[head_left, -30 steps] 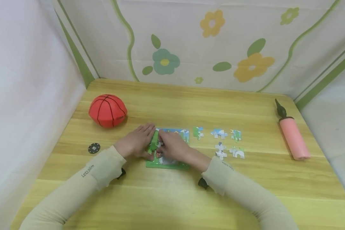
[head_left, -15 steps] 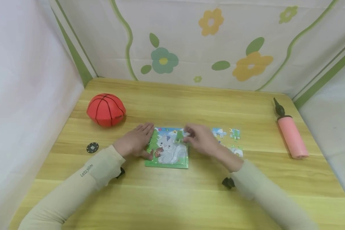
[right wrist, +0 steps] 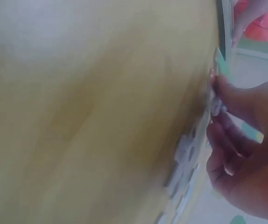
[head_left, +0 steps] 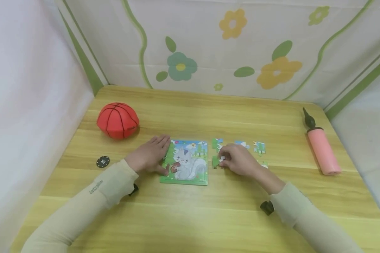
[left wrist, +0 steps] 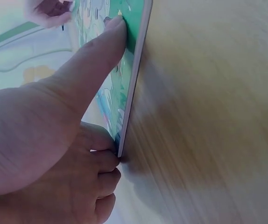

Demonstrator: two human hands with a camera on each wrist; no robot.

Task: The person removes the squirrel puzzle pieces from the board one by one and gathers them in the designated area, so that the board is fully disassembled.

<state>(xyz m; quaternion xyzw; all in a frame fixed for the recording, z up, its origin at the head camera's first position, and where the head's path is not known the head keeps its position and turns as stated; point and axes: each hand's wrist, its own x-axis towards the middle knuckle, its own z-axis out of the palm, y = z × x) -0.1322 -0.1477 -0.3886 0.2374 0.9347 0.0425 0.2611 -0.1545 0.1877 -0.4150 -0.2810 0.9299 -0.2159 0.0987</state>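
Observation:
A square squirrel puzzle (head_left: 190, 168) lies on the table in front of me. My left hand (head_left: 149, 154) rests on its left edge, thumb on the picture and the other fingers stretched along the upper left corner. The left wrist view shows that thumb (left wrist: 96, 56) lying across the green border. To the right of the puzzle, my right hand (head_left: 237, 160) pinches a green puzzle piece (head_left: 216, 162) between thumb and fingertips, low over the wood. The same puzzle piece (right wrist: 222, 64) sticks out past the thumb in the right wrist view.
Loose puzzle pieces lie around the right hand, among them a green one (head_left: 216, 144) and a tree one (head_left: 259, 147); the hand covers some. A red ball (head_left: 118, 120) and a black chip (head_left: 102, 162) sit left, a pink hand pump (head_left: 323, 151) right.
My right hand has moved from over the puzzle to its right side, carrying the green piece off the board towards the loose ones. The left hand has stayed in place.

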